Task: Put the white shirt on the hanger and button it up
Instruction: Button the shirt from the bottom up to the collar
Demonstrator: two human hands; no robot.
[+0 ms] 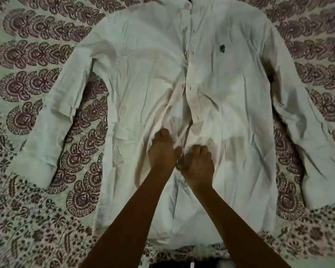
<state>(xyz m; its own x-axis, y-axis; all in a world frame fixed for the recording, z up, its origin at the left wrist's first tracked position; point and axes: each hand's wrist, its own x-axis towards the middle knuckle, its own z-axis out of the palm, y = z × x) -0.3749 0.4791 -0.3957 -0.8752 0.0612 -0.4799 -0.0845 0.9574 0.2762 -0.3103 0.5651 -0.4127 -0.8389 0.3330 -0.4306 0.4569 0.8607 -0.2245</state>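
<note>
Head view | left hand [161, 151] and right hand [196, 163] both pinch the placket low on the white shirt [230, 93], which lies flat, front up, on the patterned bedspread [35, 219] | risk – a button slips or enters the wrong hole, because the cloth bunches | hanger not visible – room dim

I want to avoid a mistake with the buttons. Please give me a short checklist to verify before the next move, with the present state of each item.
1. White cotton shirt lies flat, front up, on the patterned maroon-and-cream bedspread: ok.
2. Both front edges held at the placket: left hand and right hand both grip fabric: ok.
3. Button lined up with its hole: cannot tell, fingers hide it.
4. Upper front closed: not ok, a gap shows mid-placket.
5. Hanger inside the shirt: cannot tell, none visible.
</note>
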